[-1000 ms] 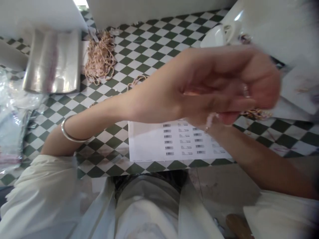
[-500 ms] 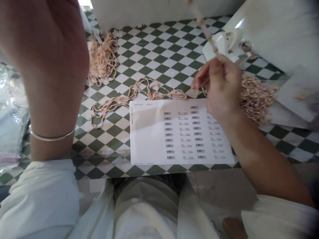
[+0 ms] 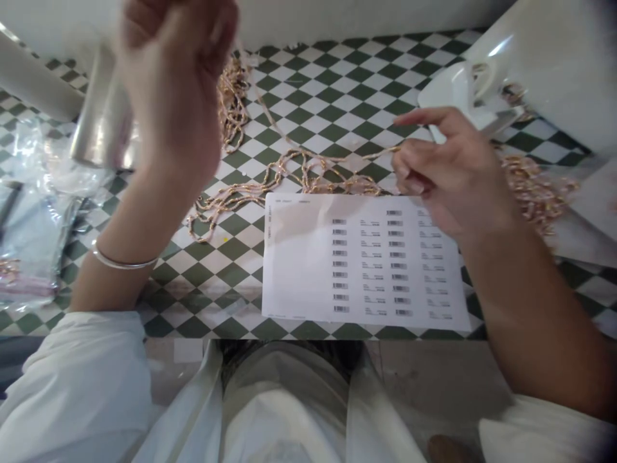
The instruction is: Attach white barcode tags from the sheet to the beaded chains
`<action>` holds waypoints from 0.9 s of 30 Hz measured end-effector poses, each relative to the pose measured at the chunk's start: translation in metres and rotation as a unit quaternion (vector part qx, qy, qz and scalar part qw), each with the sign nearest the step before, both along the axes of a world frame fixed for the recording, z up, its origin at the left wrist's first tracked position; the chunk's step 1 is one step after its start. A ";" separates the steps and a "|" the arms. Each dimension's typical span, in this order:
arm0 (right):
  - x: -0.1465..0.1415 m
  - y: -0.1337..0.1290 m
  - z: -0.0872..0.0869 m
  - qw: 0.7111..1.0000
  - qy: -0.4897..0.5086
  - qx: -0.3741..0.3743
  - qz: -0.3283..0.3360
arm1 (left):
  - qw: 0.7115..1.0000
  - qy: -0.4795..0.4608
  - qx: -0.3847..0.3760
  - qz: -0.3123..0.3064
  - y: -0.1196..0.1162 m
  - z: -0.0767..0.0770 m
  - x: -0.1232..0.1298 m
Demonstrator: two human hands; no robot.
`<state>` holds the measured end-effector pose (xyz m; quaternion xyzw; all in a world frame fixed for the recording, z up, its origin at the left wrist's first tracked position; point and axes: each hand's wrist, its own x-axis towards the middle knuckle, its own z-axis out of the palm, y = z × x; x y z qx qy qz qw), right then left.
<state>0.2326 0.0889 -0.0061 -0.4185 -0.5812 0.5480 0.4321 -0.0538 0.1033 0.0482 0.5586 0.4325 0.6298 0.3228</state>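
Observation:
My left hand (image 3: 173,77) is raised and blurred at the top left, over a heap of pink-and-gold beaded chain (image 3: 232,96). A pale strand (image 3: 272,112) rises towards it, but the blur hides whether the fingers grip it. My right hand (image 3: 448,170) hovers over the upper right corner of a white barcode label sheet (image 3: 361,257). Its curled fingers pinch the end of a loose chain (image 3: 308,177) lying across the tiles. Another chain heap (image 3: 535,193) lies beyond my right hand. A silver bangle (image 3: 124,262) circles my left wrist.
The green-and-white checkered tile surface (image 3: 332,109) runs under everything. Clear plastic bags (image 3: 33,238) lie at the left, behind a shiny silver bag (image 3: 103,116). A white plastic piece (image 3: 463,90) and white sheeting (image 3: 549,64) stand at the upper right.
My left hand has moved right and come forward over the heap. The strand held high by my right hand has dropped lower, and that hand has shifted slightly right.

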 end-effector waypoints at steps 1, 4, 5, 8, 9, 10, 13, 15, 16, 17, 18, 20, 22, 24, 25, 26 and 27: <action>-0.002 -0.004 0.002 1.000 0.008 0.011 0.016 | 0.999 -0.044 -0.012 -0.023 -0.008 -0.004 0.016; -0.007 -0.018 0.005 0.997 -0.001 0.052 0.049 | 0.976 -0.105 -0.045 -0.186 -0.030 -0.016 0.054; -0.009 -0.023 0.006 0.996 -0.011 0.070 0.050 | 0.963 -0.116 -0.064 -0.235 -0.037 -0.018 0.062; -0.014 -0.034 0.004 0.986 -0.089 0.138 0.024 | 0.935 -0.110 -0.140 -0.307 -0.053 -0.020 0.071; -0.016 -0.037 0.003 0.982 -0.115 0.152 0.011 | 0.928 -0.107 -0.163 -0.318 -0.057 -0.018 0.072; -0.018 -0.040 0.002 0.978 -0.135 0.159 0.002 | 0.920 -0.112 -0.182 -0.329 -0.060 -0.017 0.073; -0.023 -0.044 0.000 0.980 -0.145 0.139 0.009 | 0.893 -0.151 -0.220 -0.362 -0.066 -0.017 0.077; -0.025 -0.047 -0.001 0.983 -0.147 0.114 0.015 | 0.883 -0.178 -0.205 -0.384 -0.067 -0.021 0.079; -0.027 -0.048 -0.002 0.983 -0.150 0.102 0.014 | 0.878 -0.188 -0.192 -0.396 -0.067 -0.025 0.081; -0.028 -0.049 -0.002 0.984 -0.151 0.095 0.010 | 0.876 -0.195 -0.185 -0.401 -0.066 -0.028 0.081; -0.029 -0.050 -0.003 0.985 -0.149 0.089 0.007 | 0.874 -0.197 -0.183 -0.405 -0.065 -0.032 0.082; -0.030 -0.052 -0.005 0.989 -0.124 0.077 0.007 | 0.879 -0.177 -0.160 -0.412 -0.063 -0.039 0.081; -0.030 -0.051 -0.007 0.995 -0.069 0.064 0.014 | 0.911 -0.101 -0.098 -0.388 -0.060 -0.043 0.079; -0.029 -0.050 -0.008 0.998 -0.015 0.053 0.022 | 0.948 0.017 -0.011 -0.318 -0.057 -0.043 0.077; -0.028 -0.050 -0.008 0.998 0.003 0.052 0.024 | 0.958 0.074 0.018 -0.278 -0.055 -0.041 0.075; -0.027 -0.049 -0.007 0.998 0.014 0.055 0.025 | 0.960 0.124 0.036 -0.249 -0.054 -0.039 0.074; -0.026 -0.049 -0.006 0.998 0.017 0.060 0.025 | 0.957 0.162 0.052 -0.235 -0.053 -0.036 0.072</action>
